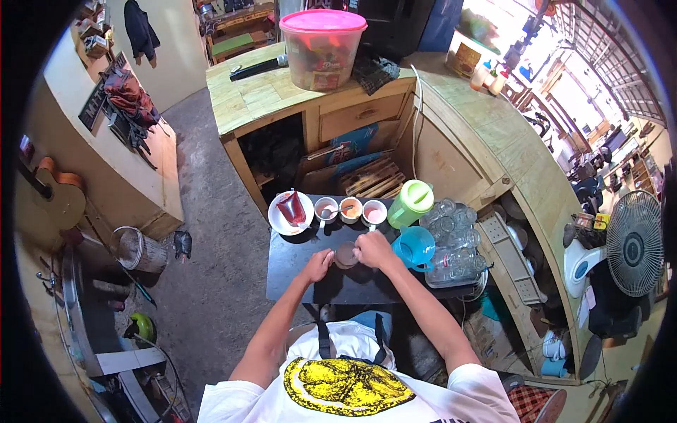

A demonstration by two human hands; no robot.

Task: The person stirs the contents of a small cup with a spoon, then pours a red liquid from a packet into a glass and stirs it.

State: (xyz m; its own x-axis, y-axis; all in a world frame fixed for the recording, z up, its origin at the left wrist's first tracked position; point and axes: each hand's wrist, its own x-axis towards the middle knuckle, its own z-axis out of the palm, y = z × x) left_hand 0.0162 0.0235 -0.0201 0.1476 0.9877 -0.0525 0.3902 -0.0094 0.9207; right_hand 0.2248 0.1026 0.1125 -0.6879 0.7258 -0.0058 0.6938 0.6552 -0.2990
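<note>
A glass mug stands on the dark table between my hands. My left hand is closed at the mug's left side, apparently around its handle. Over the right edge of the mug, my right hand has its fingers closed; what they hold is hidden. Behind the mug are a small cup, a cup with orange contents and a cup with pinkish contents. A spoon rests across the orange one. To their left, a white bowl holds a red packet.
Right of my hands stand a light-blue pitcher, a green lidded pitcher and several glass mugs. Behind the table is a wooden counter bearing a pink-lidded tub. A fan is at far right.
</note>
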